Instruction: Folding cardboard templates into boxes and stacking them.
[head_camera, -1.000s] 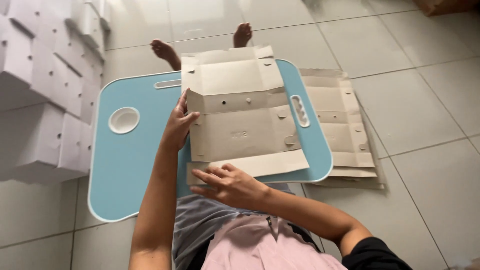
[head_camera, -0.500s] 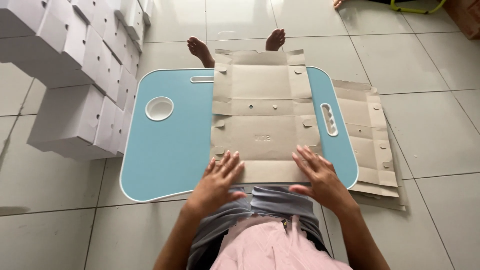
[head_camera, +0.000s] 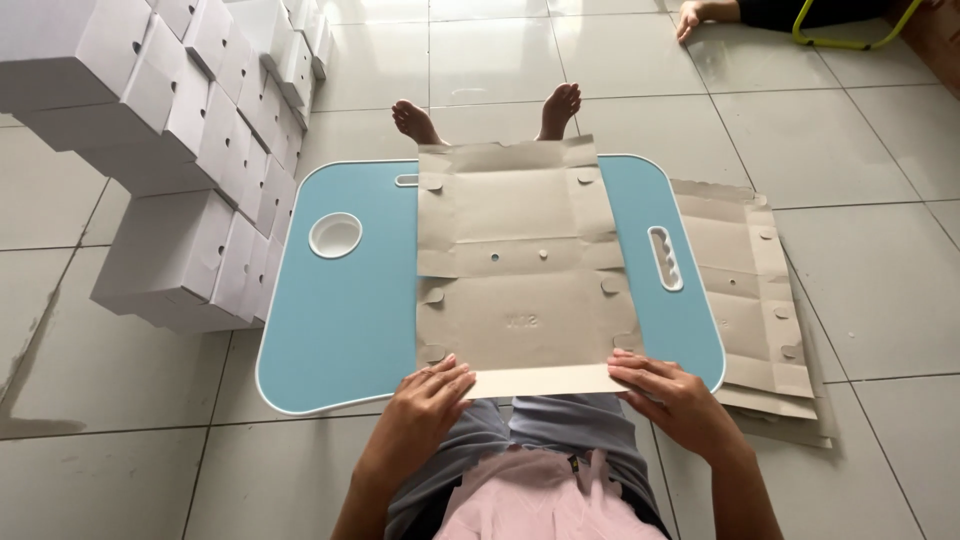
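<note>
Pressing down on a flat cardboard sheet (head_camera: 520, 270), both hands rest at its near edge. The sheet lies spread out on a small blue surface (head_camera: 340, 320), with its far end hanging a little past the far rim.

The left hand (head_camera: 425, 400) sits at the near left corner of the sheet. Its fingers are stretched out flat, not curled around anything, and the tips touch the cardboard. The right hand (head_camera: 675, 395) sits at the near right corner in the same way, open and flat, with fingertips on the sheet.

The sheet is brown and has fold lines, small round holes and little cut tabs along both sides. A narrow strip at the near edge looks lighter (it may be folded, but that is hard to tell).

A round white cup hole (head_camera: 335, 235) is in the left part of the surface, and a white handle slot (head_camera: 665, 258) is on the right.

More flat sheets lie in a pile (head_camera: 760, 300) on the floor, just right of the surface. White boxes (head_camera: 170, 150) are stacked on the left. Two bare feet (head_camera: 490, 115) show past the far rim.
</note>
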